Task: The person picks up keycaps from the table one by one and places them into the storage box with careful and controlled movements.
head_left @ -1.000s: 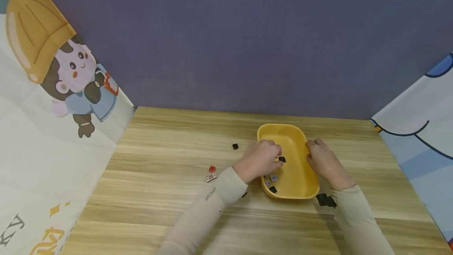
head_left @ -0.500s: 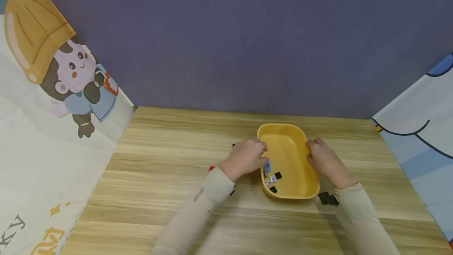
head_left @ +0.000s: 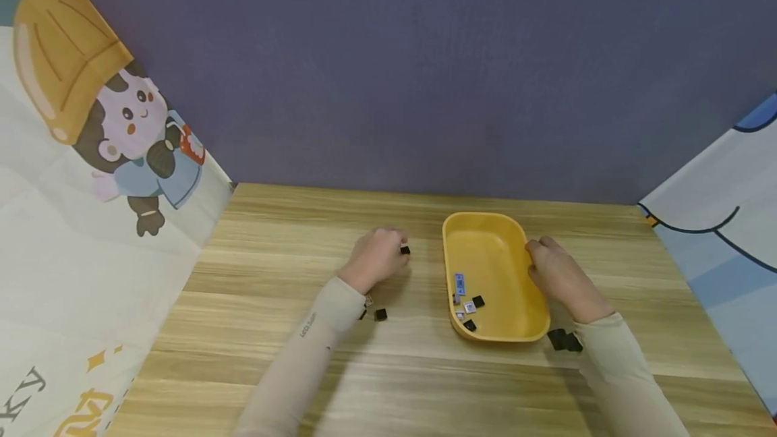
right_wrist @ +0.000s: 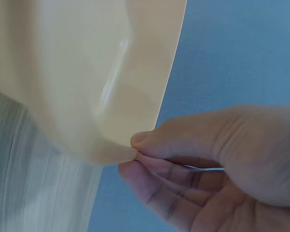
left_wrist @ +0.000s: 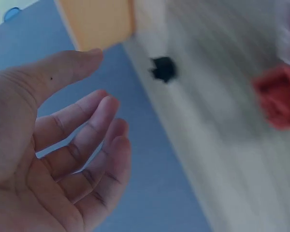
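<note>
Tray (head_left: 508,288) in yellow, pinched by right hand (head_left: 561,280), left hand (head_left: 374,257) loosely spread beside small black block (head_left: 405,250)

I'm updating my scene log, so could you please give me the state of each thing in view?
Yellow tray: open side up, small pieces inside.
Left hand: fingers loosely bent, holding nothing.
Right hand: pinching the tray by its edge.
Black piece near the left hand: on the table, not held.
Red piece: on the table, outside the tray.
Blue piece: inside the tray.
</note>
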`<state>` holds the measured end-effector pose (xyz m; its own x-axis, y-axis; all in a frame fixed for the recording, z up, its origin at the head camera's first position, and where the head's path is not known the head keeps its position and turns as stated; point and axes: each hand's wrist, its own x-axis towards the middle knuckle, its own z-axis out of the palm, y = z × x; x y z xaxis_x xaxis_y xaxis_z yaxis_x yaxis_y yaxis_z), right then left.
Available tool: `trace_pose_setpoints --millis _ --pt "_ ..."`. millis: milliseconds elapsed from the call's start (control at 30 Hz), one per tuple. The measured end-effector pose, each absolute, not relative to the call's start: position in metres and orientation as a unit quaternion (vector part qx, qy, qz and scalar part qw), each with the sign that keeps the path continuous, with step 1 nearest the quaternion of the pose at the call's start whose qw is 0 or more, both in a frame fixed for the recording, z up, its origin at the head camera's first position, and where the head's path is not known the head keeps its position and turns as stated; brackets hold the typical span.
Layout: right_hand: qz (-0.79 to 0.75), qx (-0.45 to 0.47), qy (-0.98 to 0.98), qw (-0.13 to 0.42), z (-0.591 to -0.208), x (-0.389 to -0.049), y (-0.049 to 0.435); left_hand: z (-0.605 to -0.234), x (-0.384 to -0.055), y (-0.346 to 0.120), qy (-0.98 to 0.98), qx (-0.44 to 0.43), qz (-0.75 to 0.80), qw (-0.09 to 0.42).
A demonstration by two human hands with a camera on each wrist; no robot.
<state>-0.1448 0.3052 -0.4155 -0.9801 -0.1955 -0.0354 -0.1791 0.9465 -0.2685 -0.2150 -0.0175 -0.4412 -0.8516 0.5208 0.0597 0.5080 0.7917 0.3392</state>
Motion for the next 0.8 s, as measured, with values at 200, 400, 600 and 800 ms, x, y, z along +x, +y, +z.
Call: trace_pose_setpoints --millis 200,400,600,800 --pt "-0.132 -0.091 0.986 0.049 -0.414 -0.144 0.305 -0.456 -0.23 -0.022 0.955 0.24 0.167 0.056" --pt "-0.135 -0.089 0.985 0.054 -0.414 -0.145 0.305 -0.461 -0.237 -0.022 0.954 0.237 0.164 0.086" --pt "-0.132 -0.097 0.986 0.033 -0.415 -0.146 0.304 -0.462 -0.24 -0.019 0.953 0.234 0.158 0.105" --pt "-0.13 -0.097 0.986 0.031 -0.415 -0.145 0.304 -0.463 -0.241 -0.016 0.953 0.234 0.157 0.112"
